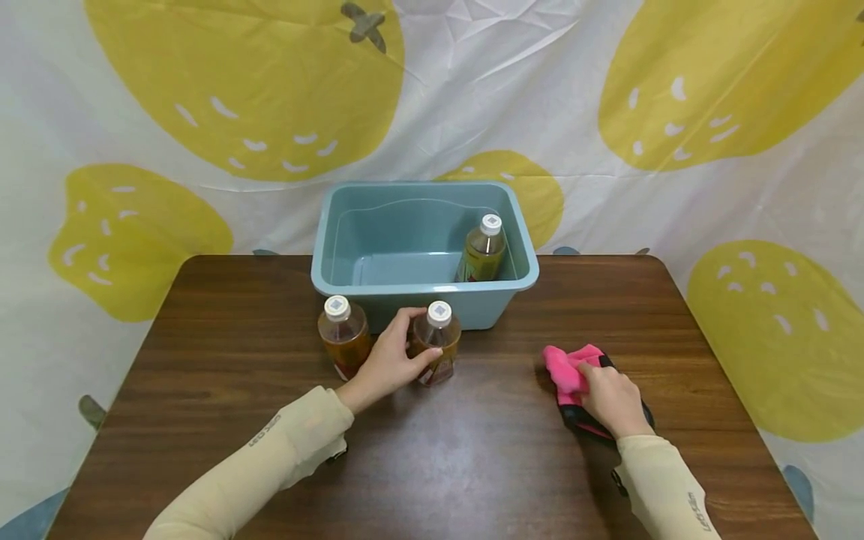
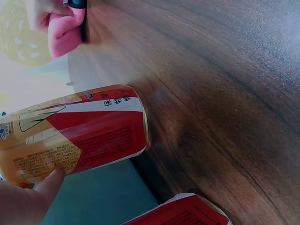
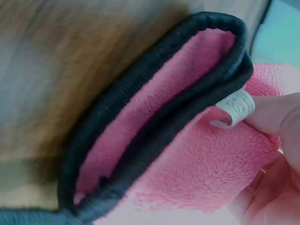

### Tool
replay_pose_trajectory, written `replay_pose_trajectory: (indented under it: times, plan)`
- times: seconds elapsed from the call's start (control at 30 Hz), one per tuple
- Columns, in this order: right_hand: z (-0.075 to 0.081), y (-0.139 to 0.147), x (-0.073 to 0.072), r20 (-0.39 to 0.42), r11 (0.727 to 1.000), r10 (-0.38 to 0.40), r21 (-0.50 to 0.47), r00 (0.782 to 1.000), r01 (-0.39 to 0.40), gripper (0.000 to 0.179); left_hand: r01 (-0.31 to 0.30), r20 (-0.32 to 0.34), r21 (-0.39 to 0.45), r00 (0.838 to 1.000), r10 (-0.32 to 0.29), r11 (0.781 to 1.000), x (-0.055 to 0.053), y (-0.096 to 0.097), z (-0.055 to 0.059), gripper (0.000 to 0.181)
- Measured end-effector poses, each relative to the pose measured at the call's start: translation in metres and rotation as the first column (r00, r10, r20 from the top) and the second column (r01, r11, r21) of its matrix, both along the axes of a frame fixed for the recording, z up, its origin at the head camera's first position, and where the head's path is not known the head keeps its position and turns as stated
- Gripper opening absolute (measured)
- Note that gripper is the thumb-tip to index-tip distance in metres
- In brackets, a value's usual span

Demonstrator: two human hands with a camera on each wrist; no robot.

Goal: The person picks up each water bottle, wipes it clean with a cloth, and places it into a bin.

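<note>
My left hand (image 1: 394,357) grips a drink bottle (image 1: 439,330) with a white cap, thumb on one side and fingers on the other. Its red and orange label (image 2: 110,136) fills much of the left wrist view. It is upright in front of the light-blue bin (image 1: 425,289); whether its base touches the table I cannot tell. A similar bottle (image 1: 346,339) stands just left of that hand. On the right, my right hand (image 1: 616,401) pinches a pink plush cloth (image 3: 187,164) with black edging, a small white tag and a pouch-like opening.
Inside the bin, at its right end, a bottle with a green-yellow label (image 1: 482,251) stands tilted slightly. The brown wooden table (image 1: 243,360) carries everything. A white curtain with yellow fruit prints (image 1: 472,90) hangs right behind the bin and the table's back edge.
</note>
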State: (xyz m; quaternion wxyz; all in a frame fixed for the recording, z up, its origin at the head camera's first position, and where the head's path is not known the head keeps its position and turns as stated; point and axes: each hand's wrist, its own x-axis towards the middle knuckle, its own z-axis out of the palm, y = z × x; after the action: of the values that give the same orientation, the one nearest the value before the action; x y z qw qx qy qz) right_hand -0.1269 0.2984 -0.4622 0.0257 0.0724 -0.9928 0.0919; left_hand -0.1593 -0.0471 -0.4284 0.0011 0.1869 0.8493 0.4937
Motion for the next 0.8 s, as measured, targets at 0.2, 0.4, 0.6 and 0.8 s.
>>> replay_pose_trajectory:
  times: [0.2,0.4,0.6,0.8]
  plan:
    - [0.016,-0.013,0.001,-0.082,0.992,-0.003,-0.126,0.997,-0.008,0.015,0.005,-0.008,-0.012,1.000,-0.005,1.000,-0.001,0.001,0.001,0.058]
    - [0.034,-0.031,-0.002,-0.237,0.969,0.069,-0.216,0.969,-0.122,0.034,0.004,-0.023,-0.029,1.000,-0.005,1.000,-0.002,0.002,0.002,0.058]
    - [0.052,-0.050,-0.003,-0.286,0.946,0.107,-0.266,0.952,-0.186,0.025,0.004,-0.020,-0.024,1.000,-0.004,1.000,-0.002,0.003,0.003,0.058]
    - [0.061,-0.068,-0.008,-0.277,0.913,0.119,-0.346,0.954,-0.215,0.019,-0.001,-0.035,-0.029,0.999,0.000,1.000,-0.001,0.003,0.004,0.059]
